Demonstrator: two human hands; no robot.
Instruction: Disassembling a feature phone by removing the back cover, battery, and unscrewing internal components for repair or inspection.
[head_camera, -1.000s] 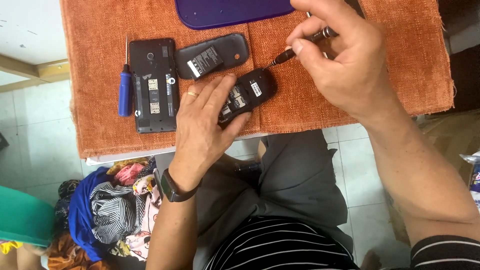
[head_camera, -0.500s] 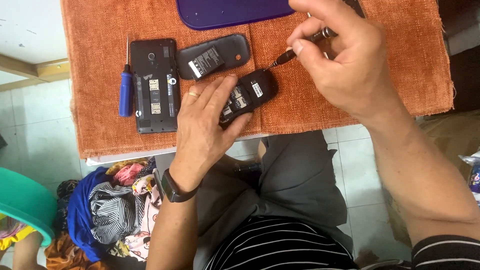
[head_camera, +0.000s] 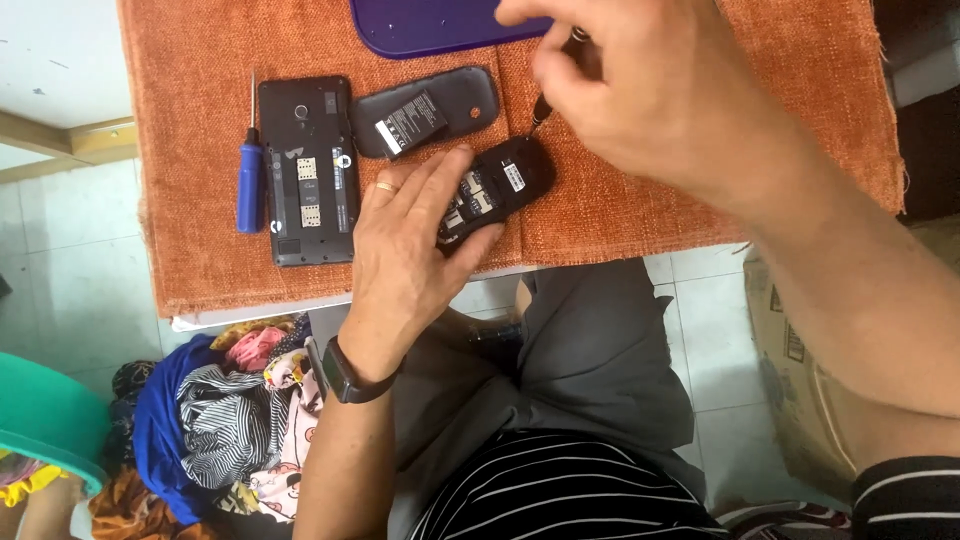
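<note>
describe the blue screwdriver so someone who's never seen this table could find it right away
Start at the orange cloth covering the table. Near its left edge a large black opened phone lies upright; the blue screwdriver lies just left of it, the only blue-handled tool there, untouched.

right hand (head_camera: 650, 95) lower, screwdriver tip (head_camera: 538, 112) nearer phone (head_camera: 495, 190)

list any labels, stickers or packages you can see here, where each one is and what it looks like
Label on the small black phone under the left hand: small white rectangles in its open back.
Label on the battery lying on the oval black cover: white patch on black.
Stickers inside the open black smartphone, left on the orange cloth: pale squares in a column.
Cardboard box on the floor, right: brown with dark print.
</note>
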